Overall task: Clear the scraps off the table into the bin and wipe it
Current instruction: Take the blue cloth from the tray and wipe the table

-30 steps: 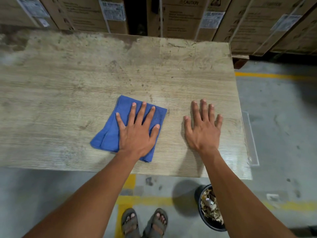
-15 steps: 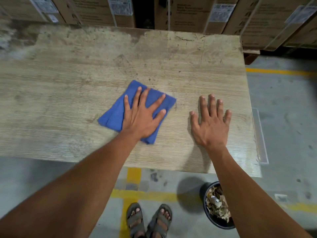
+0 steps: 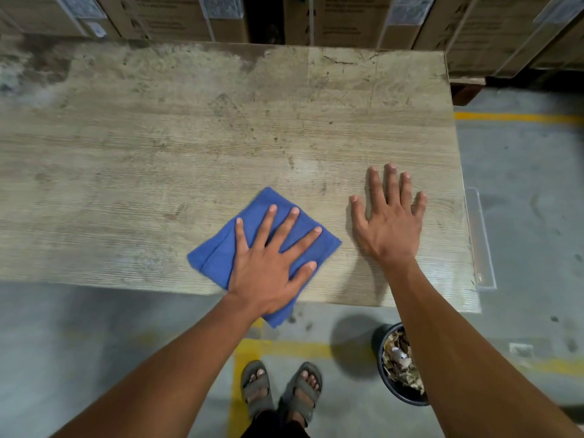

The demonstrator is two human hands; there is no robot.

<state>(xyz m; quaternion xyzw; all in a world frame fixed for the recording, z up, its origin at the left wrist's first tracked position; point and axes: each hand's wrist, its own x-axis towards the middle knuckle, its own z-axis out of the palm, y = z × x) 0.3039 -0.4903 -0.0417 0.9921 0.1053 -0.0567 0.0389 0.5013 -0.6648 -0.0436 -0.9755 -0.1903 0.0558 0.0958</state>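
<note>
The left hand point(image 3: 268, 273) lay flat, fingers spread, pressing the blue cloth point(image 3: 221, 248) at the counter's point(image 3: 158, 153) near edge. The right hand point(image 3: 390, 226) rested flat and empty beside it. The unwiped surface lay ahead and leftward.

Blue cloth point(image 3: 252, 235) on a pale grey-brown woodgrain bench point(image 3: 189, 147). Black bin point(image 3: 384, 368), brown cartons point(image 3: 347, 20). Grey floor point(image 3: 521, 191) with yellow lines.

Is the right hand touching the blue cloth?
Apart. The head view shows bare table between the right hand and the blue cloth.
</note>
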